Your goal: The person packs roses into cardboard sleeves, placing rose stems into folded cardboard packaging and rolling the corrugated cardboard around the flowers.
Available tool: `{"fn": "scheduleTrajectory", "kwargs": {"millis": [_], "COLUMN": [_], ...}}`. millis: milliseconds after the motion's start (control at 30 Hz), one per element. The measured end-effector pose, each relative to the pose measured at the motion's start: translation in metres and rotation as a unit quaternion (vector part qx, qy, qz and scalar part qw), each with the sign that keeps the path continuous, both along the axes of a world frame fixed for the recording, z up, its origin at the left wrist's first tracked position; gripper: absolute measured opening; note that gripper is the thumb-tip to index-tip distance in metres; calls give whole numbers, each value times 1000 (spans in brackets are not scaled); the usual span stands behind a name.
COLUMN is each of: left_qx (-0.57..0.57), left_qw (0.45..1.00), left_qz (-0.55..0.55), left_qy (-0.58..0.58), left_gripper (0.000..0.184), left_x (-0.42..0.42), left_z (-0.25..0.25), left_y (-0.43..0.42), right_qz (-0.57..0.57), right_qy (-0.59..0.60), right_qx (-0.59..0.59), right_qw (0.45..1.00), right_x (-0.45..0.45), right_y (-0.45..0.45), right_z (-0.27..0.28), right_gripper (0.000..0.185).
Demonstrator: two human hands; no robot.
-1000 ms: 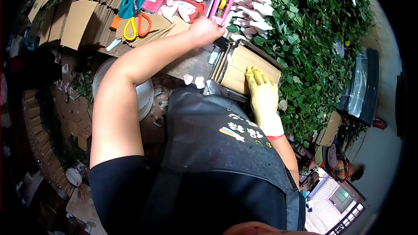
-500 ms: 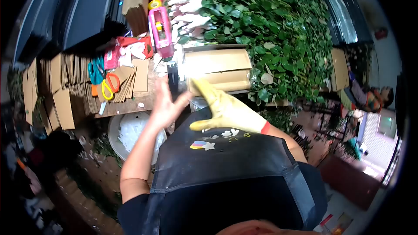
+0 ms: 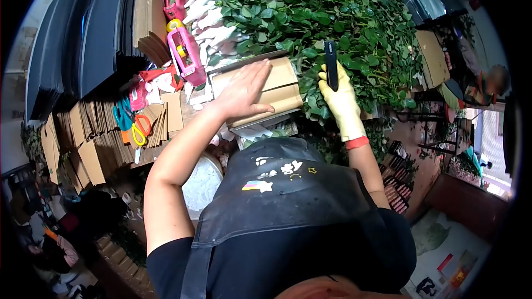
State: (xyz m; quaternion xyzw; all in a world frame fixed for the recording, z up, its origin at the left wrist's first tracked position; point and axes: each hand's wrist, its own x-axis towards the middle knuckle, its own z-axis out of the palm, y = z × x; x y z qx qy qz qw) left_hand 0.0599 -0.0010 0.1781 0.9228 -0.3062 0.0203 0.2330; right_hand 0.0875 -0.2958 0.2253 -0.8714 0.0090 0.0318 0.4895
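Observation:
My left hand (image 3: 244,91), bare, lies flat with fingers outstretched on a tan cardboard box (image 3: 280,80) at the bench's front edge. Its palm presses on the folded cardboard top. To the right, my right hand (image 3: 341,99), in a pale yellow glove with a red cuff, is closed around a black stapler (image 3: 331,66). The stapler points away from me, over the edge of the heaped leafy green stems (image 3: 332,11). The glove partly hides its near end.
Pink tape dispensers (image 3: 186,55) stand beyond the box, near white-wrapped bundles (image 3: 216,27). Left are scissors with yellow and orange handles (image 3: 139,130) and stacked cardboard pieces (image 3: 100,127). A white tub (image 3: 202,182) stands below the bench. A person (image 3: 482,86) is at far right.
The stapler has gone from the bench near my left hand into my gloved right hand, which has moved right. My left hand has come down onto the box.

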Motion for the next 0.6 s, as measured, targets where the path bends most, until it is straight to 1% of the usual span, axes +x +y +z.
{"fn": "scheduleTrajectory", "kwargs": {"millis": [33, 67, 100, 133, 167, 200, 233, 267, 300, 333, 400, 467, 500, 600], "left_qx": [12, 25, 30, 43, 55, 65, 70, 83, 96, 108, 97, 95, 98, 104], "left_qw": [1000, 1000, 1000, 999, 998, 997, 997, 996, 995, 994, 995, 995, 995, 994], "left_qz": [1, 1, 3, 2, 0, -2, -5, -11, -17, -21, -30, -32, -30, -28], "left_qy": [-4, -7, -2, -11, -22, -34, -20, -23, -24, -25, -13, -6, -6, -8], "left_gripper": [113, 111, 102, 98, 95, 91, 83, 82, 81, 81, 80, 79, 79, 79], "left_x": [-2, -4, -7, -8, -8, -9, -11, -10, -11, -12, -11, -11, -10, -12], "left_z": [-3, -6, -2, -4, -9, -9, -6, -7, -8, -8, -3, 0, 0, -2], "left_y": [-1, -1, -4, -4, -5, -7, -7, -7, -8, -8, -8, -8, -8, -9], "right_qz": [26, 20, 65, 109, 163, 194, 196, 197, 227, 235, 243, 249, 250, 232], "right_qy": [47, 145, 229, 308, 317, 291, 243, 195, 205, 280, 237, 301, 262, 240], "right_qx": [91, 183, 144, 106, -25, -201, -265, -328, -367, -347, -335, -271, -279, -313], "right_qw": [994, 972, 960, 939, 934, 915, 912, 903, 879, 864, 879, 880, 890, 889], "right_x": [-7, -16, -21, -24, -25, -25, -32, -37, -35, -29, -30, -21, -24, -27], "right_y": [-2, -2, -4, -4, -11, -2, 0, 1, 5, 10, 10, 8, 6, 6], "right_z": [12, 28, 53, 67, 57, 68, 66, 60, 52, 57, 54, 66, 59, 41], "right_gripper": [39, 28, 28, 28, 34, 43, 43, 43, 50, 56, 63, 69, 62, 56]}}
